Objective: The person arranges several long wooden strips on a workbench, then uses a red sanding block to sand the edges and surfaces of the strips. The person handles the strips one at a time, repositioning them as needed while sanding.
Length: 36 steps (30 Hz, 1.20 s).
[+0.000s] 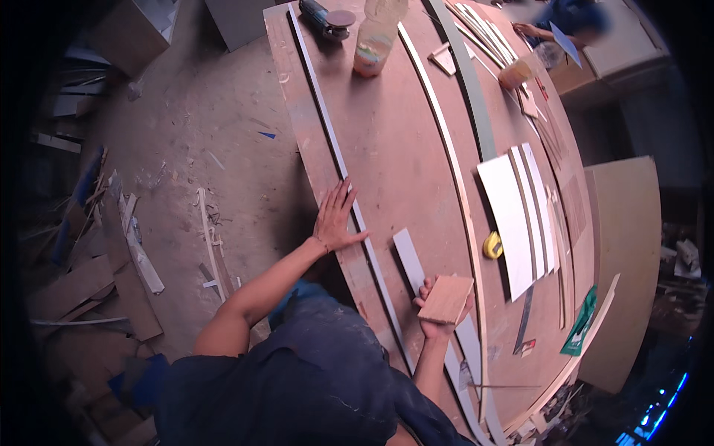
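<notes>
My left hand [336, 219] lies with fingers spread on a long narrow strip [325, 120] with a pale top, which runs along the near edge of the wooden worktable [390, 184]. In my right hand [440, 326] is a small rectangular wood block [446, 299], its flat face up. Grey-white strips [409, 256] lie on the table beside and beneath that hand. A long light wood strip [446, 134] runs lengthwise further across, and a yellow tape measure [492, 245] sits beside white panels [505, 217] with brown bands.
An angle grinder [329, 21] and a plastic bottle [375, 47] stand at the table's upper end. A green-grey board [474, 95], thin wood strips and a green packet [583, 323] lie further over. Another person [574, 22] is at the far side. Offcuts [139, 251] litter the floor.
</notes>
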Each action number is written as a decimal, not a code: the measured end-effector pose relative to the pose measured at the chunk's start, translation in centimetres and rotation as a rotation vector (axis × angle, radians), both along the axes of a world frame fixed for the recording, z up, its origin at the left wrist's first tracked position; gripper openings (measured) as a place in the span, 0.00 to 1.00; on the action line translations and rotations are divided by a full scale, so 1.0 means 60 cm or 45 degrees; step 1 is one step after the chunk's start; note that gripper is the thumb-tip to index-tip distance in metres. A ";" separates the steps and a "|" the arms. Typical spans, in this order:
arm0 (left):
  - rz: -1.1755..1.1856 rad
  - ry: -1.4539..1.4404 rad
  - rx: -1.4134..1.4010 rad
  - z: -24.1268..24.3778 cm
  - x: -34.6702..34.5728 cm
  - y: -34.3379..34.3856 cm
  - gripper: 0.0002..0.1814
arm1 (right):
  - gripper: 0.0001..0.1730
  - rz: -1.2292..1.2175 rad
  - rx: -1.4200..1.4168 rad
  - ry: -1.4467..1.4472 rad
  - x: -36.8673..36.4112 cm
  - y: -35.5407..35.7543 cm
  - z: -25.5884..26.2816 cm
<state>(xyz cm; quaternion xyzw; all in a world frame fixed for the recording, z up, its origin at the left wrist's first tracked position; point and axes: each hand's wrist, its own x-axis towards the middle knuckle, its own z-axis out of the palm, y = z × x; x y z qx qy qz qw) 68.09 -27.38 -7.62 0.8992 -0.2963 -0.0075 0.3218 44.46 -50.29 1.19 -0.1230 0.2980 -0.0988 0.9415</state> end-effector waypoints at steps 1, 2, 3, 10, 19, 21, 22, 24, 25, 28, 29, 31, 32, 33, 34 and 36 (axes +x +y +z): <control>0.014 -0.025 0.046 0.002 -0.011 0.001 0.57 | 0.49 -0.003 -0.033 0.013 -0.022 0.008 0.008; 0.027 -0.051 0.094 0.003 -0.015 -0.002 0.55 | 0.48 -0.005 -0.065 0.027 -0.029 0.008 0.014; 0.039 -0.090 0.133 0.007 -0.011 -0.004 0.53 | 0.46 -0.009 -0.104 0.029 -0.026 0.006 0.024; 0.159 -0.134 0.206 -0.014 -0.093 -0.050 0.43 | 0.39 0.181 -0.959 0.270 -0.188 -0.002 0.062; 0.386 -0.014 0.204 -0.022 -0.308 -0.133 0.47 | 0.49 0.762 -2.262 0.757 -0.465 0.039 0.034; 0.471 0.086 0.161 -0.014 -0.344 -0.149 0.49 | 0.49 1.001 -2.393 0.779 -0.458 0.046 0.036; 0.512 0.119 0.124 -0.009 -0.355 -0.160 0.49 | 0.48 1.023 -2.514 0.732 -0.446 0.047 0.033; 0.564 0.118 0.103 -0.008 -0.365 -0.166 0.49 | 0.48 1.075 -2.756 0.612 -0.413 0.051 0.023; 0.571 0.084 0.126 -0.018 -0.362 -0.163 0.49 | 0.47 1.072 -2.830 0.567 -0.390 0.055 0.018; 0.594 0.027 0.165 -0.044 -0.356 -0.157 0.44 | 0.45 1.113 -3.020 0.466 -0.317 0.063 -0.005; 0.594 0.013 0.140 -0.052 -0.358 -0.158 0.43 | 0.44 1.154 -3.084 0.461 -0.303 0.064 -0.008; 0.578 -0.044 0.074 -0.060 -0.361 -0.165 0.41 | 0.43 1.289 -3.063 0.548 -0.296 0.062 -0.003; 0.582 -0.050 0.097 -0.063 -0.360 -0.166 0.41 | 0.42 1.417 -3.018 0.576 -0.292 0.058 0.004; 0.576 -0.061 0.113 -0.064 -0.359 -0.169 0.41 | 0.43 1.500 -2.915 0.580 -0.293 0.053 0.015; 0.581 -0.085 0.143 -0.064 -0.355 -0.169 0.40 | 0.43 1.531 -2.946 0.572 -0.299 0.053 0.022; 0.580 -0.104 0.170 -0.077 -0.349 -0.166 0.40 | 0.44 1.585 -2.929 0.568 -0.321 0.047 0.026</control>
